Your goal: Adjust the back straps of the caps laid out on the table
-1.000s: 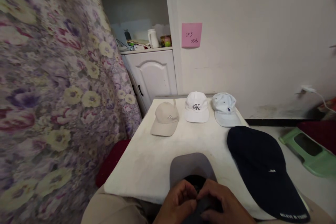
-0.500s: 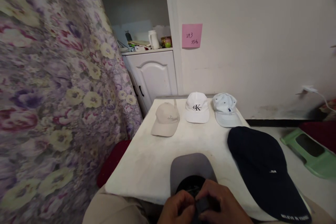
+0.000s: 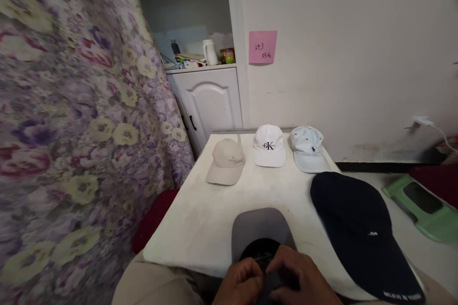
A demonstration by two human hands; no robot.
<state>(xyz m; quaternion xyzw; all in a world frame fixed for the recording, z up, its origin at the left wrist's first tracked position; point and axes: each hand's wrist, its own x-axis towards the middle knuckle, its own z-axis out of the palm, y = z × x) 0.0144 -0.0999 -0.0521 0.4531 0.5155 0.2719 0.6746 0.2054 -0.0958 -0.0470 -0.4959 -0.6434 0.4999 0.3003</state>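
Head view: the left hand and the right hand are both curled, fingers and thumbs pinching the dark back part of one grey baseball cap, at the near edge of the counter, its brim pointing away. Four more caps rest on the counter: one navy cap along the right edge and, towards the far end, one beige cap, one white cap and one pale blue cap. Beyond, one pink note is on the wall.
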